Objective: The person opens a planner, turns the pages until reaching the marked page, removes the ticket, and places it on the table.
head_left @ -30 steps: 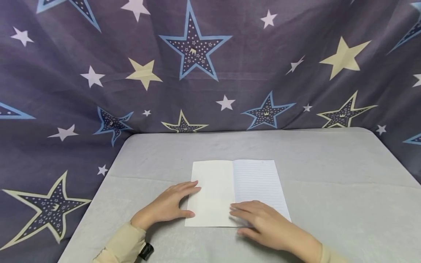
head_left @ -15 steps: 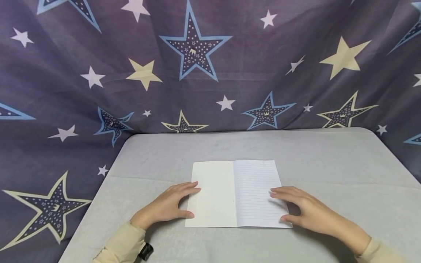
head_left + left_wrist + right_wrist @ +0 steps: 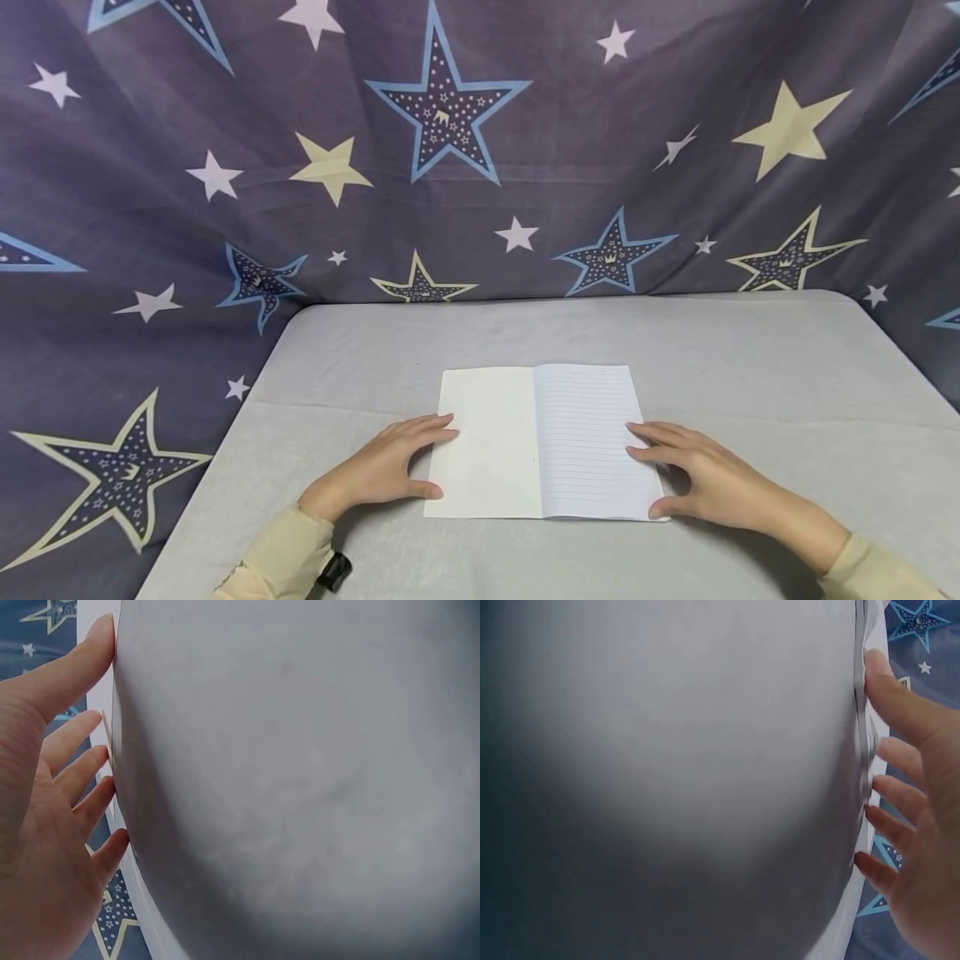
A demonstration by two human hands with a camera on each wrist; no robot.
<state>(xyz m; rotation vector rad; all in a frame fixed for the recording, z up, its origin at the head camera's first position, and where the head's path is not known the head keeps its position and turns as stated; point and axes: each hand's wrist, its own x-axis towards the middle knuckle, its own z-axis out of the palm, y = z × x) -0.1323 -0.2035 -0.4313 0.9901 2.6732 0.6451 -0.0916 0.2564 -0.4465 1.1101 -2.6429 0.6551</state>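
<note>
An open notebook [image 3: 502, 450] lies flat on the grey-covered table, its left side blank cream and its right page [image 3: 588, 433] white with ruled lines. My left hand [image 3: 382, 467] rests at the notebook's left edge, fingertips and thumb on the blank side, fingers spread and relaxed. At the opposite edge, my right hand [image 3: 708, 475] touches the lined page with its fingertips and thumb in the same way. Both wrist views show the left hand [image 3: 67, 772] and the right hand [image 3: 915, 795] with fingers extended, the tips against the notebook's edges.
A grey cloth covers the table [image 3: 360, 350], which spreads out around the notebook. Behind and beside it hangs a dark curtain [image 3: 547, 125] printed with stars. A small black object [image 3: 334, 572] sits at the left sleeve's cuff.
My right hand has moved right from the notebook's middle to its right edge, uncovering the lower part of the lined page. The left hand has stayed in place.
</note>
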